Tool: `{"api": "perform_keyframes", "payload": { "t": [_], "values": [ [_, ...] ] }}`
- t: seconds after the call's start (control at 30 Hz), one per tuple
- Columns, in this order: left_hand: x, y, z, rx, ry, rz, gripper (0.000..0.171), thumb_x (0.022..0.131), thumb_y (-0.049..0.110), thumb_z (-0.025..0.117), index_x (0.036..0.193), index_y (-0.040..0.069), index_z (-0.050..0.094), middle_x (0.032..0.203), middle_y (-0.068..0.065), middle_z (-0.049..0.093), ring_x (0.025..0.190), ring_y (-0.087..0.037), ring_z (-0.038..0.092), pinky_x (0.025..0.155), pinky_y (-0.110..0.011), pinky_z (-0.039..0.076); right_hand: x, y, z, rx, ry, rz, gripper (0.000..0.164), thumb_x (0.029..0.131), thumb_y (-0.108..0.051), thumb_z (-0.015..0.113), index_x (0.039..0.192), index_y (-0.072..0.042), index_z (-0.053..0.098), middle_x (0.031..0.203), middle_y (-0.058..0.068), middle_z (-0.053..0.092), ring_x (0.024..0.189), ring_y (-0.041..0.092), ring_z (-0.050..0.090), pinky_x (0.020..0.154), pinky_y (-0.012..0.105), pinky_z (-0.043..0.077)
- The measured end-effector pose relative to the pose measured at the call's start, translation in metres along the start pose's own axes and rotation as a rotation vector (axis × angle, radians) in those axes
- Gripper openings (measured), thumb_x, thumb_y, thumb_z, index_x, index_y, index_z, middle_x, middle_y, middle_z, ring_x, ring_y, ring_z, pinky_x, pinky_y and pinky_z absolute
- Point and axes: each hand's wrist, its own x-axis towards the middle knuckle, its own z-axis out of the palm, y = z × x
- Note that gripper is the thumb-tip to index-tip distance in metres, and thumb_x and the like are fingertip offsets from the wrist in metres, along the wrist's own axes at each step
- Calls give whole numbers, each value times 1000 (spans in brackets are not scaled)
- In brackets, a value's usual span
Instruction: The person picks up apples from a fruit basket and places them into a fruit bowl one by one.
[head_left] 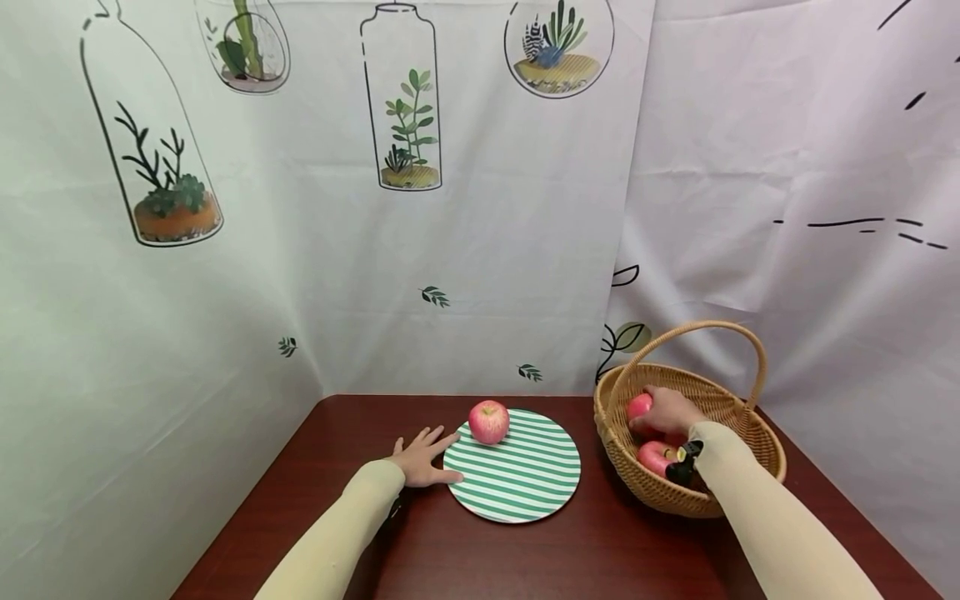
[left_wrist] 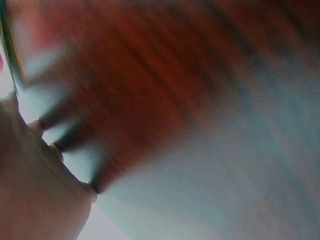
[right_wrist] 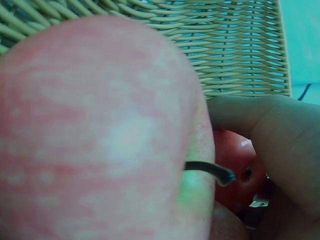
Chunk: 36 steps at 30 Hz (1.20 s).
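Note:
My left hand [head_left: 423, 460] lies on the table with its fingers spread, thumb and fingertips right at the left rim of a round green-and-white striped plate [head_left: 525, 483]. One red apple [head_left: 489, 422] sits toward the plate's back left. On the right, my right hand [head_left: 671, 414] reaches down into a wicker basket [head_left: 660, 496] and grips a red apple [head_left: 640, 406] between thumb and fingers. Nearer to the wrist lies another apple [head_left: 657, 457], its stem showing; this large apple [right_wrist: 100, 130] fills much of the right wrist view and partly hides the gripped red apple [right_wrist: 237, 165].
The basket's tall arched handle [head_left: 697, 325] rises above my right hand. A dark red-brown table [head_left: 450, 554] carries everything. White printed cloth [head_left: 480, 250] hangs behind and along both sides. The left wrist view is mostly blurred.

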Motion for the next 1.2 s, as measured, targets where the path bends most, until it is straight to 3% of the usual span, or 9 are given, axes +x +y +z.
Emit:
{"api": "perform_keyframes", "payload": {
  "t": [0.17,0.33,0.6,0.8,0.9,1.2],
  "values": [
    [-2,4,-3,10,-2,-10,88,87,64,66,158,24,35,166,-13,24,154,-40,17,114,-74,8,-1,-1,-3,53,20,-24,83,76,-28,83,140,11,46,108,24,65,92,31,64,80,45,53],
    [-1,2,-1,10,-2,-12,91,85,67,66,158,24,35,166,-13,25,154,-41,17,114,-75,8,-2,-7,-5,66,38,-50,80,76,-26,83,139,10,48,109,24,66,93,32,65,80,47,54],
    [16,-20,15,-20,12,-1,102,76,86,58,159,32,33,168,-10,21,156,-38,11,114,-75,1,-3,-17,-8,152,59,-52,80,76,-22,84,141,8,48,113,26,64,95,33,64,80,44,54],
    [24,-29,22,-23,27,-2,102,74,86,59,158,33,35,168,-7,22,156,-36,12,115,-74,1,-2,-17,-9,142,71,-89,82,75,-18,82,144,6,45,120,29,62,96,34,64,81,45,54],
    [22,-26,20,-20,22,-4,100,76,84,60,158,32,35,168,-6,21,156,-36,11,115,-73,1,-4,-16,-10,140,77,-112,81,74,-17,81,144,5,46,118,27,63,95,32,64,81,44,53],
    [-3,3,-3,10,-3,1,88,87,66,65,158,24,35,166,-15,24,154,-42,16,114,-75,7,-8,-18,-19,110,91,-175,80,75,-19,82,142,7,48,121,28,64,100,35,65,85,48,53]
  ]
}}
